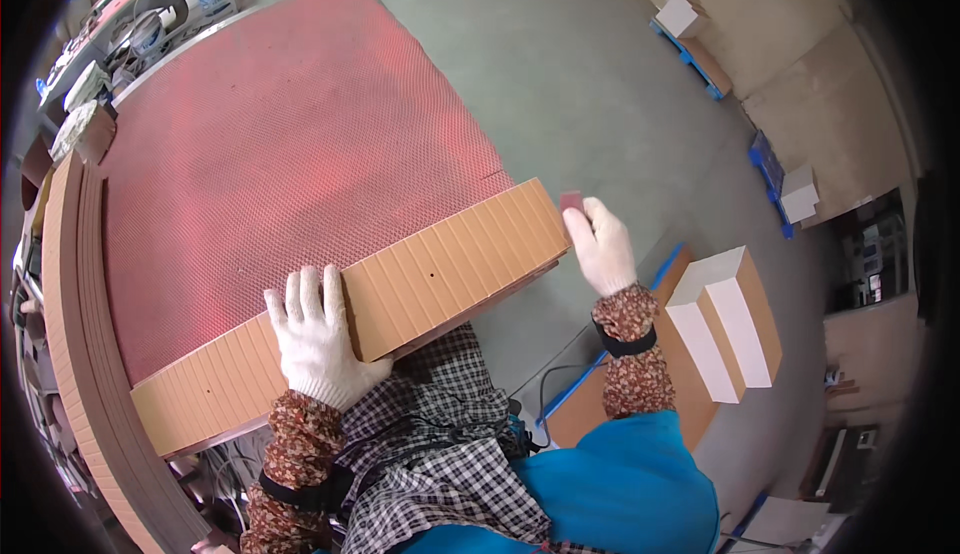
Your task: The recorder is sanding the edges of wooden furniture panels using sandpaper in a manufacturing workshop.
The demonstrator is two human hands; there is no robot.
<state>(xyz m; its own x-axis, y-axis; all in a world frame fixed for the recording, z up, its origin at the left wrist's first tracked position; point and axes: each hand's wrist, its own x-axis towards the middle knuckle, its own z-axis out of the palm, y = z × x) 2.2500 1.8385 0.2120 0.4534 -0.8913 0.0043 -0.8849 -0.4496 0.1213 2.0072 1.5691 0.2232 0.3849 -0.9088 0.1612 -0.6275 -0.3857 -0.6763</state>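
A long tan board (pixel 470 266) with evenly spaced crosswise grooves and a few small dark holes lies along the near edge of the red mat. My left hand (pixel 322 339), in a white knit glove, rests flat on the board's left half with its fingers stretched out. Just off the board's right end, my gloved right hand (pixel 602 248) is closed on a small reddish-brown pad (pixel 571 201) that looks like sandpaper. The pad's upper part shows above the fingers; the rest is hidden. Whether it touches the board's end I cannot tell.
A red textured mat (pixel 290 124) covers the worktable. Several similar grooved boards (pixel 85 334) stand along its left side. White-and-tan pieces (pixel 725 324) sit on a low tan-topped pallet with a blue edge to my right. Other pallets (pixel 690 59) line the far wall.
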